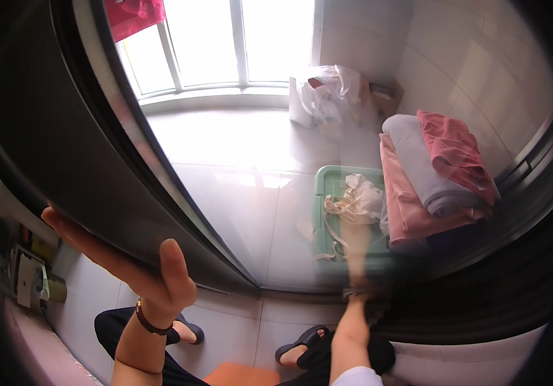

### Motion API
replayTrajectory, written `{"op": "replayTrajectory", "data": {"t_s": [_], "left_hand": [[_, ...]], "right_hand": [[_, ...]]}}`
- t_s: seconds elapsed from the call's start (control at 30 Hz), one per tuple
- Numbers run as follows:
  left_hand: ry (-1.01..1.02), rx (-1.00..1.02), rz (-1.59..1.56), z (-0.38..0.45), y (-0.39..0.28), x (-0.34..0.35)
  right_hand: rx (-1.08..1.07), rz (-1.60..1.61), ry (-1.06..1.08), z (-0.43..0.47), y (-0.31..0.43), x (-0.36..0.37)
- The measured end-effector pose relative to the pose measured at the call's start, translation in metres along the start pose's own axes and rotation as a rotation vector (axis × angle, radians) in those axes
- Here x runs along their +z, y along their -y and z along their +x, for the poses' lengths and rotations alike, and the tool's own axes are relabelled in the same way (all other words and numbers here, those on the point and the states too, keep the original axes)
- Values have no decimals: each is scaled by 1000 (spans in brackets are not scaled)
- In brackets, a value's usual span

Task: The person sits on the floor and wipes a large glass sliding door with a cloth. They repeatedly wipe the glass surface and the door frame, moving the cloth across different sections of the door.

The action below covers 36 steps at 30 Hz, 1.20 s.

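Note:
My left hand point(132, 260) lies along the near edge of a large dark panel point(98, 159), fingers straight and thumb standing apart. A dark beaded bracelet point(148, 321) circles that wrist. My right arm reaches forward to the bottom of a clear glass pane point(276, 231). The right hand point(356, 289) is blurred there, and its fingers cannot be made out. A pale, arm-like shape continues faintly in the glass, apparently a reflection. Through the pane I see a green lidded plastic bin point(324, 202), with a cream cloth with straps point(361, 195) on top.
Folded pink and grey textiles point(431, 178) are stacked at the bin's right. A white plastic bag point(329, 94) and a cardboard box point(390, 99) stand near the window point(238, 43). An orange object point(242, 374) sits between my legs. Black ribbed material point(460, 289) lies at right.

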<state>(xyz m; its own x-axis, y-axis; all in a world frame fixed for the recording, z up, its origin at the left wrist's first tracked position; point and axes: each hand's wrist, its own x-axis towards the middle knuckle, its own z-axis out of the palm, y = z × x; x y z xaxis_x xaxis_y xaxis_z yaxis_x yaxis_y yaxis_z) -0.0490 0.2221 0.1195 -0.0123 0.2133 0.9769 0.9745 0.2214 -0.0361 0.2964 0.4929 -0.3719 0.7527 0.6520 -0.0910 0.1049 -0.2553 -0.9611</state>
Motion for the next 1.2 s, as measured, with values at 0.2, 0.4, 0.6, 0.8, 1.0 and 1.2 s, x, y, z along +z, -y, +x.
{"op": "replayTrajectory", "data": {"t_s": [0.2, 0.4, 0.6, 0.8, 1.0, 1.2], "left_hand": [[-37, -21, -106, 2, -5, 8], [23, -21, -58, -4, -2, 0], [14, -33, -187, -9, -10, 10], [107, 20, -196, -14, -1, 0], [298, -237, -490, -81, 10, -74], [568, -452, -516, -186, 8, -113]], "right_hand": [[383, 60, 331, -171, -35, 62], [785, 200, 679, -294, -15, 50], [779, 591, 739, -284, 69, 13], [797, 1174, 713, -330, 242, -102], [247, 1352, 933, -370, 292, -170], [-555, 864, 938, -418, 298, -104]]}}
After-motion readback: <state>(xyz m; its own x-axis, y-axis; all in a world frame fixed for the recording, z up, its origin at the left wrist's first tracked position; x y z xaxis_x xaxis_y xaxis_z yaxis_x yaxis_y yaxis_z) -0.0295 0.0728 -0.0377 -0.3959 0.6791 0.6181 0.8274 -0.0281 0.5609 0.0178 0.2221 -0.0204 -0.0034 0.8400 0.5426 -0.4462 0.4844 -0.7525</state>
